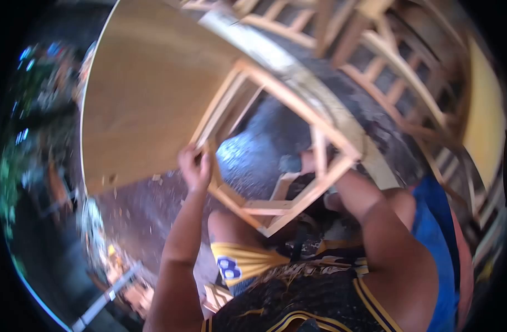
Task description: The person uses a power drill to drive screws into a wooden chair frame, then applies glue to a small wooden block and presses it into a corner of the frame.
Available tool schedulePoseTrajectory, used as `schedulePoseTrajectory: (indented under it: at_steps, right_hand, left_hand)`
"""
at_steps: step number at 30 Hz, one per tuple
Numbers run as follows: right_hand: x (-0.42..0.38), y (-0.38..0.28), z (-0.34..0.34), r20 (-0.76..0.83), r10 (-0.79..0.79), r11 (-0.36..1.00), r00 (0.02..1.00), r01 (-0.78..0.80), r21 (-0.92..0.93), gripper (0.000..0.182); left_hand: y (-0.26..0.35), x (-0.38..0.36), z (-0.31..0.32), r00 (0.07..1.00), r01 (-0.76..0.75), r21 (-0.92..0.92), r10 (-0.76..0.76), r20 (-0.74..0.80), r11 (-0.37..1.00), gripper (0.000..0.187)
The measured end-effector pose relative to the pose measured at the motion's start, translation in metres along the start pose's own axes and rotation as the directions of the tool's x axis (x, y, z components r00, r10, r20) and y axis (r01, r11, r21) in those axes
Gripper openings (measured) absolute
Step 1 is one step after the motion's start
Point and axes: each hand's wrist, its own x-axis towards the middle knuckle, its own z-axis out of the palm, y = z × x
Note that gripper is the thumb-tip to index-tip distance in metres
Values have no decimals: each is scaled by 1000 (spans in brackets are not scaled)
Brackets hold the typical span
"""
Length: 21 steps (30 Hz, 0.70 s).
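Note:
A light wooden frame (pixel 295 99) with several angled sides is tilted in front of my lap. My left hand (pixel 196 167) is closed around its left side, next to the large plywood sheet (pixel 153 83). My right forearm passes under the frame's right rail, and my right hand (pixel 307 161) shows through the frame's opening, partly hidden by an inner strut (pixel 320 149). At its fingers is a small greyish-blue object (pixel 290 164), too blurred to name. Shorter wooden pieces (pixel 267 207) join at the frame's near corner.
Several slatted wooden structures (pixel 386 77) stand at the upper right. A pale plank (pixel 264 47) runs beyond the frame. The dark floor (pixel 148 216) carries scattered chips. Wood scraps (pixel 137 293) and a metal bar (pixel 106 296) lie at the lower left. Blue cloth (pixel 430 221) hangs at my right.

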Motion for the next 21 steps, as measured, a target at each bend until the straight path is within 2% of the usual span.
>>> schedulePoseTrajectory:
  at_steps: [3, 5, 7, 9, 10, 11, 13, 14, 16, 17, 18, 19, 20, 21]
  right_hand:
    - [-52, -16, -7, -91, 168, 972, 981, -181, -150, 35]
    - [-86, -29, -9, -86, 269, 935, 959, -282, -214, 34]
    - [-125, -43, -17, -14, 397, 887, 918, -388, -250, 34]
    - [-161, -60, -32, 112, 566, 807, 817, -521, -279, 33]
    - [-181, -69, -44, 207, 652, 752, 730, -585, -305, 38]
    - [-199, -74, -47, 183, 708, 701, 682, -647, -300, 30]
    - [-241, -105, -75, 177, 727, 686, 663, -706, -173, 47]
    - [-264, -124, -87, 160, 742, 670, 651, -726, -153, 47]
    - [-308, -158, -105, -114, 675, 738, 729, -662, 133, 53]
    - [-327, -170, -108, -137, 685, 729, 716, -668, 150, 53]
    - [-345, -181, -109, -297, 610, 788, 734, -525, 322, 52]
    - [-361, -192, -112, -460, 536, 829, 708, -335, 448, 51]
    - [-374, -206, -121, -477, 496, 809, 725, -186, 558, 43]
    - [-386, -219, -132, -494, 498, 809, 713, -177, 561, 43]
  left_hand:
    - [9, 5, -2, 1000, -20, 4, 20, 14, 1000, 25]
    - [9, 8, -2, 998, -52, 27, 51, 29, 998, 28]
    - [15, 12, -6, 994, -82, 35, 80, 73, 996, 26]
    - [17, 15, -10, 989, -84, 47, 77, 126, 995, 28]
    - [21, 16, -12, 990, -35, 13, 33, 136, 999, 25]
    - [18, 18, -14, 978, 76, -36, -67, 197, 996, 27]
    - [28, 24, -23, 937, 260, -103, -225, 268, 960, 24]
    - [40, 26, -29, 939, 237, -121, -196, 283, 964, 24]
    - [66, 25, -44, 898, 247, -2, -228, 377, 969, 24]
    - [68, 18, -44, 907, 236, 43, -236, 350, 971, 22]
    - [55, 9, -42, 883, 227, 68, -235, 406, 972, 17]
    - [82, 9, -50, 804, 360, 68, -346, 483, 931, 8]
    - [100, 4, -54, 834, 251, 34, -234, 500, 967, 3]
    - [117, -5, -53, 917, 81, -119, -27, 398, 990, 2]
